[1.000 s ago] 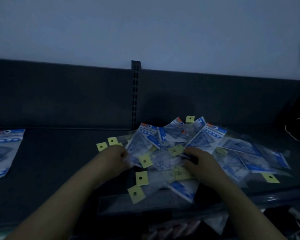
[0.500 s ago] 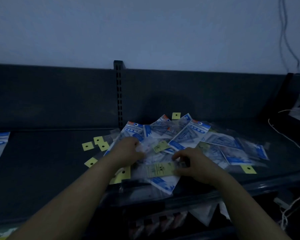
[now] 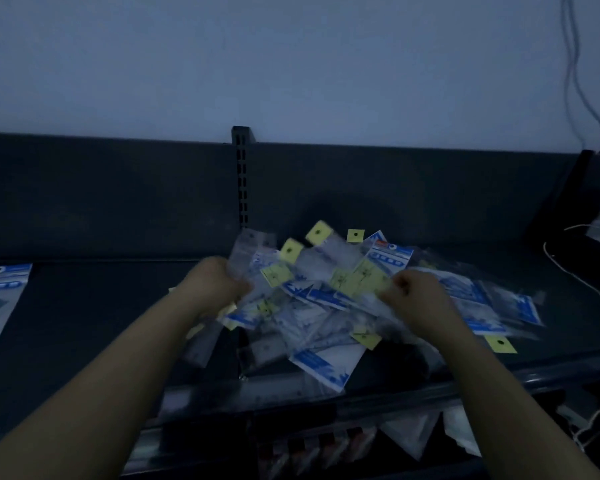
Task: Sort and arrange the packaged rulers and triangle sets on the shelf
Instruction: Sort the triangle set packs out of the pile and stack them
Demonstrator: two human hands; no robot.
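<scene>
L hand (image 3: 219, 285): fingers curled round clear packets. R hand (image 3: 418, 301): fingers pinch the same bunch (image 3: 312, 271), held just above the pile (image 3: 326, 344) near the shelf (image 3: 101, 323) front edge, centre-right. Step, prob.: gathering a batch. Next: square the tabs, then lay by the lone packet (image 3: 0, 299) at the left edge. Bunch fanned, yellow tabs toward the back, long axes approx. front-to-back.

Dim bluish light, dark underexposed shelf (image 3: 84, 306), motion blur on packets (image 3: 326, 306), wide-angle bending at edges
</scene>
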